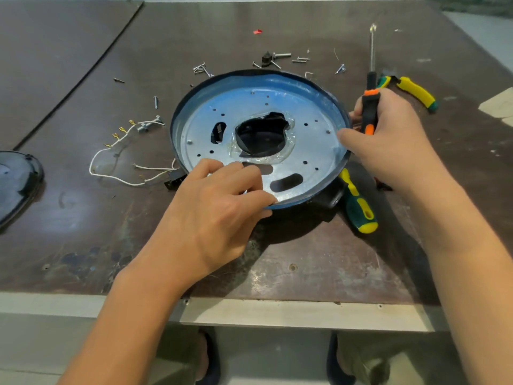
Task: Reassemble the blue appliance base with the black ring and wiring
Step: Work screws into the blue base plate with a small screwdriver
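Centre frame: blue base point(313, 145) flat on tabletop point(305, 259). At near rim, left hand point(211, 209) grip pinches the edge, likely steadying. At right rim, right hand point(388, 140) grip clamped round screwdriver point(370, 107), thumb bracing. Mid-left, wiring point(116, 151) lies apart, unfitted.

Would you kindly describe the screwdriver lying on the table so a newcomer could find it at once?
Start at the blue appliance base in the middle of the table. By its near right edge lies the screwdriver, shaft hidden beneath the base. Its green-and-yellow handle differs from the black-and-orange screwdriver the right hand grips.
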